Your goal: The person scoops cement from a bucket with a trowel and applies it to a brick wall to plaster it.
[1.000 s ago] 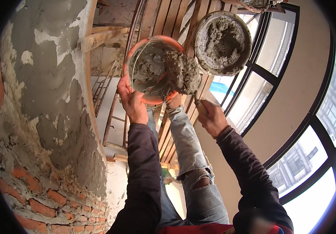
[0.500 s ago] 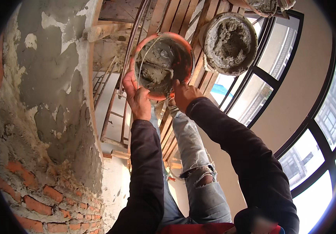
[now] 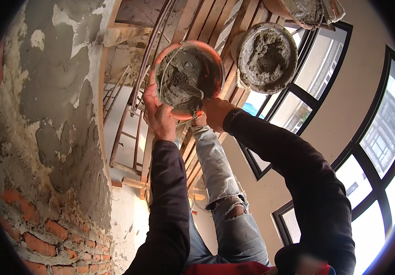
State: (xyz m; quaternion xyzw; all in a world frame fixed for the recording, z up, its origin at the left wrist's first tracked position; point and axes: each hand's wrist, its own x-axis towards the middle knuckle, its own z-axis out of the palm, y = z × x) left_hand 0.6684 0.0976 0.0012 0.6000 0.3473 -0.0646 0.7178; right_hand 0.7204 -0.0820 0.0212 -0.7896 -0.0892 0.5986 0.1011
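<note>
An orange bucket (image 3: 212,58) of wet grey mortar (image 3: 181,66) hangs in front of me over the wooden planks. My left hand (image 3: 160,117) grips its near-left rim, where a wire handle crosses. My right hand (image 3: 216,112) is closed on a trowel at the near-right rim; the trowel's blade (image 3: 186,94) lies down in the mortar, and its handle is mostly hidden by my fingers. Right of the orange bucket stands a pale round bucket (image 3: 266,57) with crusted mortar inside.
A partly plastered brick wall (image 3: 55,114) runs along the left. Rusty metal bars (image 3: 128,133) and wooden planks (image 3: 195,18) lie below. Black-framed windows (image 3: 376,128) and a beige wall are at right. Another mortar-smeared container (image 3: 305,11) sits at the top, and my legs show below.
The trowel, heaped with mortar above the bucket's right side a second ago, has gone down into the bucket. My right hand moved up and left to the rim.
</note>
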